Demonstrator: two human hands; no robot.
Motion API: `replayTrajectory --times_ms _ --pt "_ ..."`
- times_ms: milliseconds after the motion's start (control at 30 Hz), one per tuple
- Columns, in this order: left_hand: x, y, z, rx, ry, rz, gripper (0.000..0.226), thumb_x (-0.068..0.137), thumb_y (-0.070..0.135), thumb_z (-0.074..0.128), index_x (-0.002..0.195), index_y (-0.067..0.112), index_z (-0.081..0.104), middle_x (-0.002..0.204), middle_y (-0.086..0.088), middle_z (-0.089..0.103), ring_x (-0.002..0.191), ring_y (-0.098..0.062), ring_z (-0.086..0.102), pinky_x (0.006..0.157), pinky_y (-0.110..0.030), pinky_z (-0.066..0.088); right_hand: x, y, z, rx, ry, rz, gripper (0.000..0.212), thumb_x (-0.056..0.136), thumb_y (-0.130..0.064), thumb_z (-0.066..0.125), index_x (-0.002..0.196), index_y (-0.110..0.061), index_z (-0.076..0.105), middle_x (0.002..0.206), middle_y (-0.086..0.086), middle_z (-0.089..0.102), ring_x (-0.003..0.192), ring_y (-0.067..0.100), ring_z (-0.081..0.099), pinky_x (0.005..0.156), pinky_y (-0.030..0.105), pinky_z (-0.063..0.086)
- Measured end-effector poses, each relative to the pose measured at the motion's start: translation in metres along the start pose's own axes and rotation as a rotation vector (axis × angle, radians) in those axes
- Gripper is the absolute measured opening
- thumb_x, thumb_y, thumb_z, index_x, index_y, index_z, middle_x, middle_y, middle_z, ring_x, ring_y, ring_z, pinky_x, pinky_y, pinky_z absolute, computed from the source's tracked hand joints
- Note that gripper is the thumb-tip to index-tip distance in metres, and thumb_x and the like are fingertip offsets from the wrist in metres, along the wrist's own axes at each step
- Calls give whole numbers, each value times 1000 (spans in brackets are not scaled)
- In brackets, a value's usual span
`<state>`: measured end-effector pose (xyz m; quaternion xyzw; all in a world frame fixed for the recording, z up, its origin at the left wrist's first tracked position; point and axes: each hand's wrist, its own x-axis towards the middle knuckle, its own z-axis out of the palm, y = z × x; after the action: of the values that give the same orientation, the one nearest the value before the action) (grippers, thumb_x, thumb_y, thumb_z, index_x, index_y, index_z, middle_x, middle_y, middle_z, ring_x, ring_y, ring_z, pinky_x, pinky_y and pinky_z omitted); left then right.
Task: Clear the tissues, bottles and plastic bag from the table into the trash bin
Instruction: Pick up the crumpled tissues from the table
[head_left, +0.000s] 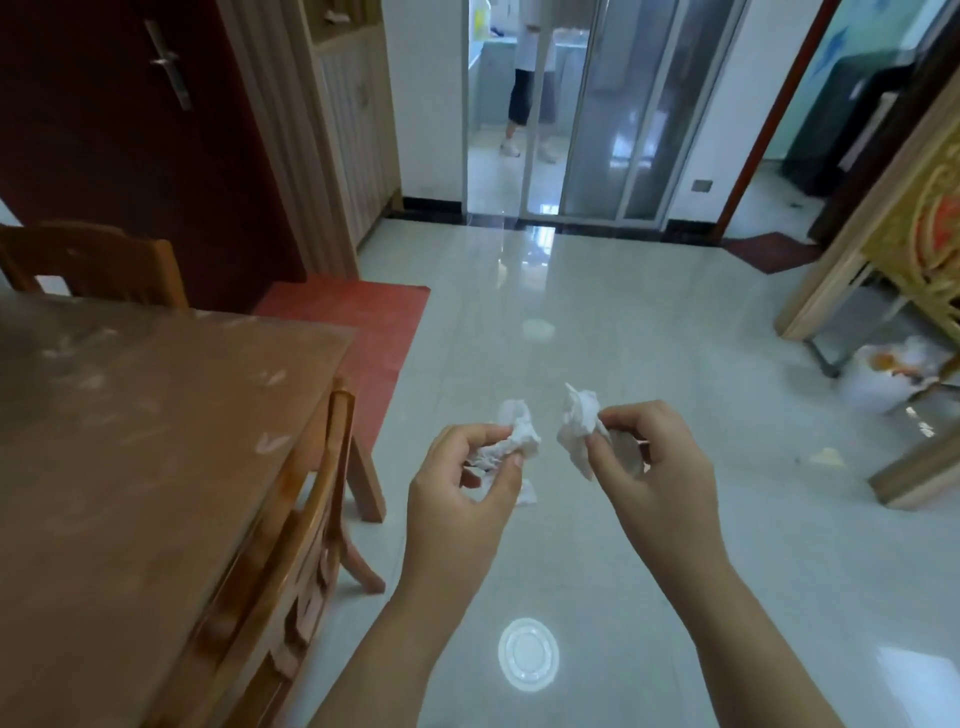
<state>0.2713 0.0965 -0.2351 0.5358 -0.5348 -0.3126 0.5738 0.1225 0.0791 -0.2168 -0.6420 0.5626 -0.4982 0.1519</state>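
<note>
Tissues (511, 439): L hand (462, 483) pinches one, R hand (649, 467) another; chair (291, 545) beside table (130, 441); bin (893, 376) far right.

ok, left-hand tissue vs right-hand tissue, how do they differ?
The left-hand tissue is a rounder wad; the right-hand tissue is flatter, ending in a point on top. The left hand curls round its tissue; the right hand pinches its tissue at one edge, most of it sticking out. Both are white, crumpled, held over the floor.
</note>
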Motion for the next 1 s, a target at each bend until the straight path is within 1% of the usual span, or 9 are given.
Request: replayTrajectory --times_ms 67,133,267,400,467,667,733,833,1000 --pt "30 -3 10 26 6 40 13 76 28 63 82 38 60 82 9 64 77 -8 60 70 -29 51 32 9 10 9 17 8 23 77 -1 68 78 -21 56 78 -10 56 79 -8 51 66 3 35" --pt "51 -8 21 9 -5 24 12 76 29 63 84 37 60 85 12 63 78 -7 60 70 -25 50 56 19 18 29 12 32 22 78 -2 67 78 -21 56 79 -10 56 80 -4 52 66 5 36" --pt "98 -25 42 8 -14 12 16 75 38 62 90 38 58 86 12 63 80 -10 59 72 -29 51 105 45 36 58 1 56 19 78 -5 67 78 -21 57 80 -8 58 80 -1 53 66 7 38" --pt "162 -46 69 0 86 4 14 71 44 58 85 45 60 83 15 63 76 -10 59 70 -29 49 168 78 57 61 -22 54 17 78 -4 67 78 -19 59 80 -6 59 79 -2 52 66 7 38" --pt "196 -56 92 -10 100 -13 13 70 44 58 83 45 60 80 16 63 73 -9 59 69 -29 48 205 98 64 56 -31 36 18 78 -3 66 78 -19 58 80 -9 57 79 -5 51 66 5 37" --pt "304 -54 148 -11 83 51 13 73 39 61 85 35 60 78 16 62 71 -6 56 67 -20 43 323 135 82 88 -47 -21 19 78 -3 66 78 -20 57 80 -11 56 79 -7 51 66 4 36" --pt "340 -56 154 -7 122 73 12 73 40 60 84 36 61 79 12 62 73 -12 56 69 -26 45 361 142 94 98 -52 -61 19 77 -2 67 78 -19 58 80 -12 56 79 -7 50 67 5 37" --pt "380 -69 153 -23 208 26 12 71 41 61 83 41 62 82 8 64 78 -22 58 72 -41 48 404 147 123 126 -120 -81 19 77 -2 66 79 -18 58 80 -11 56 79 -9 49 67 3 35" --pt "439 -100 134 11 329 -40 11 70 41 61 81 41 63 84 2 67 80 -29 61 75 -53 50 458 153 189 180 -247 -112 17 76 -3 68 78 -18 59 80 -11 56 79 -4 51 67 4 35"
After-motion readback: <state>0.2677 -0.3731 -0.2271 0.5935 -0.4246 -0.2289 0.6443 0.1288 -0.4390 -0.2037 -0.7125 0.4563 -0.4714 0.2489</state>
